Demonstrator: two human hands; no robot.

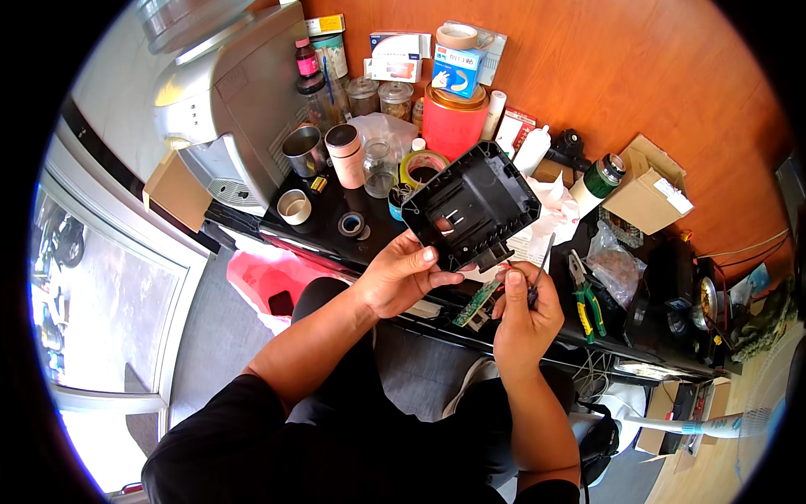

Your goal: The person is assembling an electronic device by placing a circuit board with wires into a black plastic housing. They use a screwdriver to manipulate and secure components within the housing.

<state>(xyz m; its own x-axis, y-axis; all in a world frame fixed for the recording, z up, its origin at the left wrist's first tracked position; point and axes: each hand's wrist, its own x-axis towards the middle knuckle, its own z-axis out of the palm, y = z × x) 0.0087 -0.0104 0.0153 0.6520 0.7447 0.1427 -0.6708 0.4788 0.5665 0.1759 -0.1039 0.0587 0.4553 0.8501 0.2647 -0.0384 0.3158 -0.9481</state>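
Note:
My left hand [401, 273] grips a black plastic housing [470, 206] by its near left edge, thumb on top. The open shell shows ribs and posts along its inside walls. At the housing's near right corner, my right hand [527, 317] is closed around a thin, pointed metal tool [548, 254], whose exact kind I cannot make out. Its fingertips are close to thin wires by the shell. Below the housing, between my hands, a green circuit board [477, 304] hangs tilted; its attachment is partly hidden by my fingers.
On the black table, green-and-yellow pliers [585, 296] lie right of my right hand. Behind stand a pink tumbler [345, 156], a glass jar [379, 168], a red tin [453, 122] and a cardboard box [646, 186]. A water dispenser [227, 126] stands left.

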